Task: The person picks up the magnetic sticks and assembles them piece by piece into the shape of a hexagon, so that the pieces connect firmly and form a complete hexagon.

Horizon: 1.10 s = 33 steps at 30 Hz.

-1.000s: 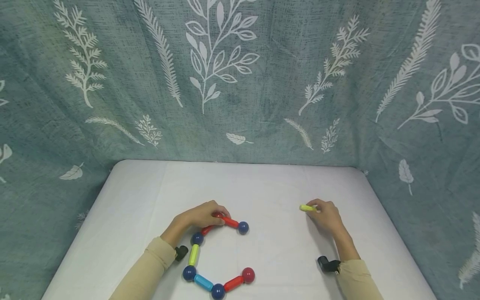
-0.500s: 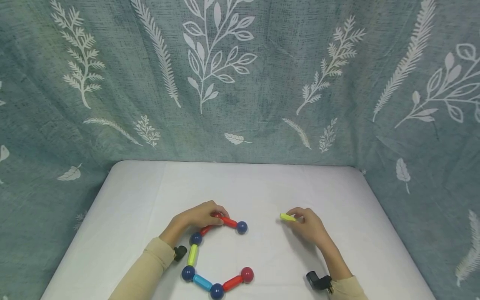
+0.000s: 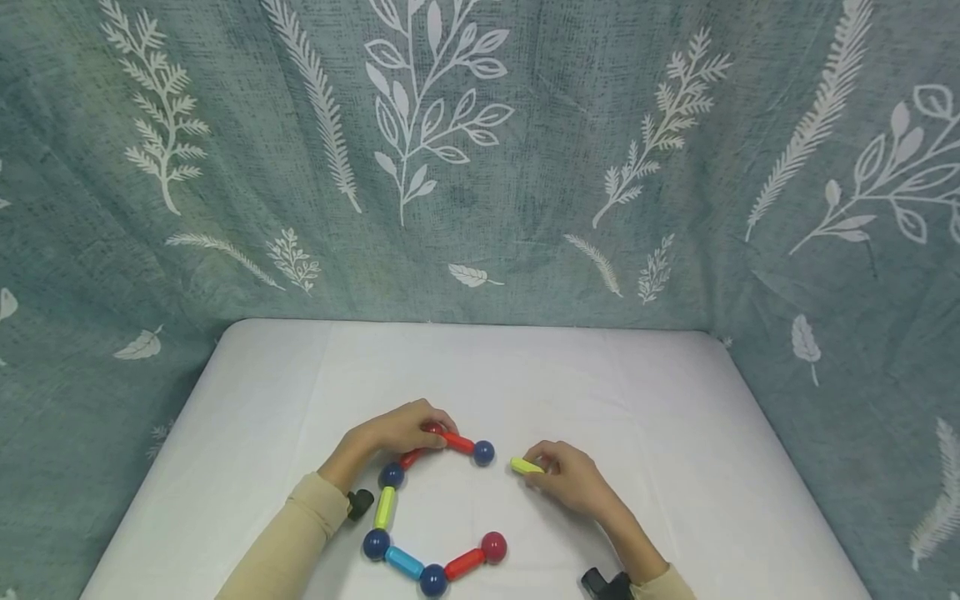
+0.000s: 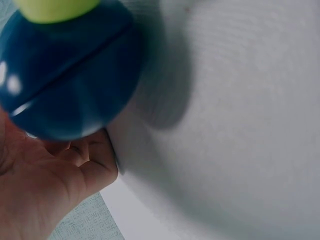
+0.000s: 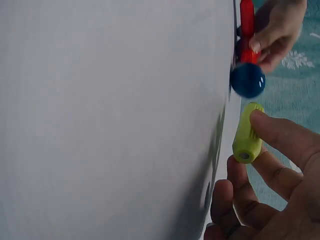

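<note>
An unclosed ring of magnetic sticks and balls lies on the white table. At its far side my left hand (image 3: pixel 408 425) grips a red magnetic stick (image 3: pixel 460 442) beside a partly covered red ball (image 3: pixel 433 428). A dark blue ball (image 3: pixel 483 452) caps that stick's free end. Between thumb and fingers, my right hand (image 3: pixel 572 478) pinches a yellow-green magnetic stick (image 5: pixel 248 132), a short gap right of this ball. Grey metal shows in the stick's near end in the right wrist view. Another blue ball (image 4: pixel 70 75) fills the left wrist view's corner, in front of the left hand.
Nearer me, the ring continues through a yellow-green stick (image 3: pixel 385 508), a blue ball (image 3: pixel 377 544), a light blue stick (image 3: pixel 405 562), another blue ball (image 3: pixel 433 581) and a red stick (image 3: pixel 465 564) to a red ball (image 3: pixel 493 547). A patterned green curtain (image 3: pixel 480 167) hangs behind the table (image 3: pixel 637 375).
My right hand has carried the yellow-green stick leftward and toward me, close to the blue ball at the ring's far end. The left hand stays in place on the ring.
</note>
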Each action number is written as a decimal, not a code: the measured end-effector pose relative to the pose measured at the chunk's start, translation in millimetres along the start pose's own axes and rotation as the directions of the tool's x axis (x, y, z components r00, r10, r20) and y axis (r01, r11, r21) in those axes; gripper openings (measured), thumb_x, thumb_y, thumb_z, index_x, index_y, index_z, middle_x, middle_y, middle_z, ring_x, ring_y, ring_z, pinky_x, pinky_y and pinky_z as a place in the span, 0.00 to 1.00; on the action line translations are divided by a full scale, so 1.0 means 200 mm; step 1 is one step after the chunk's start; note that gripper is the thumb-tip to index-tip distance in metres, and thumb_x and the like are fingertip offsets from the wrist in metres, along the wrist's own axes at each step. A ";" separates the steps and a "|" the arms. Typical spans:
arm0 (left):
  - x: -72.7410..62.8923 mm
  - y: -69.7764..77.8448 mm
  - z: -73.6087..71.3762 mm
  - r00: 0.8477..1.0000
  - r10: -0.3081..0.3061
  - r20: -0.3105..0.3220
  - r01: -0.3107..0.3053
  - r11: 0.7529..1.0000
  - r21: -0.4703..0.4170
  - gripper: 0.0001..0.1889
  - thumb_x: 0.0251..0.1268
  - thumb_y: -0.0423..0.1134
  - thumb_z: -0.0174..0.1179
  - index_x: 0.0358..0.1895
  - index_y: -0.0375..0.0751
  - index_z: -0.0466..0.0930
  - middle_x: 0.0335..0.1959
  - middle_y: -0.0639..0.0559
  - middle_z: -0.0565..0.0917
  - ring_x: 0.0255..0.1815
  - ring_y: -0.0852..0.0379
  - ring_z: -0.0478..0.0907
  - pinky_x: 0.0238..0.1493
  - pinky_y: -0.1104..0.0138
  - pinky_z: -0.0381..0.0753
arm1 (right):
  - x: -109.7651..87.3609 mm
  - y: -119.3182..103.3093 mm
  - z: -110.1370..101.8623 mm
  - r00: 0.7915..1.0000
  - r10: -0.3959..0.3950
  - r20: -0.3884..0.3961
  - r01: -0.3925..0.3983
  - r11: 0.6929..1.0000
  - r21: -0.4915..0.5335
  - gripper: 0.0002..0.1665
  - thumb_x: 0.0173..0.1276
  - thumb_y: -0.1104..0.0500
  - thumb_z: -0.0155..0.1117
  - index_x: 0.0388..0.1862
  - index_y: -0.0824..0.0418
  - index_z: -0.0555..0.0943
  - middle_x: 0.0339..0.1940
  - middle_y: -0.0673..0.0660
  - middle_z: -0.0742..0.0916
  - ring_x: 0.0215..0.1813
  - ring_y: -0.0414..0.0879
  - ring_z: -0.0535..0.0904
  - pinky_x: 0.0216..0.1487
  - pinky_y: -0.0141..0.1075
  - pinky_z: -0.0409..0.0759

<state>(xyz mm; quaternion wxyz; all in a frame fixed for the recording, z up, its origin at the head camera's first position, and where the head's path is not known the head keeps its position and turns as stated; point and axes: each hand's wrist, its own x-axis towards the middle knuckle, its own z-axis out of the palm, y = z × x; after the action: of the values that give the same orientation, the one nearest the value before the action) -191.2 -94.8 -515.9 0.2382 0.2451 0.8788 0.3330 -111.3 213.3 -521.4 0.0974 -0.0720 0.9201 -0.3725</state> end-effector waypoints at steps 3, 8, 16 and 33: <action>0.00 0.00 0.00 1.000 -0.006 0.000 0.006 1.000 -0.002 0.11 0.67 0.40 0.66 0.48 0.61 0.86 0.39 0.56 0.76 0.39 0.55 0.71 0.41 0.60 0.72 | 0.00 -0.03 0.03 0.999 -0.018 0.040 0.017 1.000 0.010 0.11 0.61 0.55 0.75 0.42 0.51 0.85 0.28 0.45 0.81 0.27 0.44 0.73 0.26 0.35 0.73; 0.00 0.00 0.00 1.000 -0.006 0.001 0.006 1.000 0.008 0.11 0.67 0.41 0.66 0.48 0.62 0.86 0.38 0.57 0.76 0.38 0.56 0.71 0.40 0.61 0.72 | 0.00 -0.06 0.07 0.995 -0.037 0.089 0.035 0.999 0.021 0.11 0.63 0.53 0.74 0.43 0.53 0.85 0.28 0.44 0.83 0.26 0.43 0.74 0.25 0.34 0.73; 0.00 -0.01 0.00 1.000 0.027 0.000 -0.027 1.000 0.001 0.11 0.66 0.40 0.67 0.49 0.60 0.86 0.38 0.59 0.77 0.38 0.56 0.71 0.41 0.59 0.72 | 0.01 -0.11 0.11 0.994 -0.023 0.105 0.020 0.999 0.028 0.14 0.64 0.52 0.73 0.45 0.56 0.83 0.27 0.45 0.83 0.25 0.42 0.76 0.25 0.35 0.73; -0.29 0.30 0.15 0.995 0.035 -0.096 -0.006 0.958 0.288 0.20 0.62 0.55 0.69 0.52 0.48 0.84 0.44 0.53 0.81 0.45 0.57 0.76 0.45 0.61 0.79 | 0.06 -0.10 0.11 0.992 -0.034 0.121 0.035 0.999 -0.004 0.16 0.64 0.44 0.71 0.40 0.54 0.84 0.26 0.44 0.83 0.26 0.42 0.75 0.26 0.36 0.72</action>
<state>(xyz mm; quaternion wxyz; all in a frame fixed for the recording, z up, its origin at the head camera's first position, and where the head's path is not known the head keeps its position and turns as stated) -112.2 -75.0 -478.9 0.1523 0.2693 0.9261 0.2162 -116.5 181.8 -525.7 0.1464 -0.1105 0.9123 -0.3661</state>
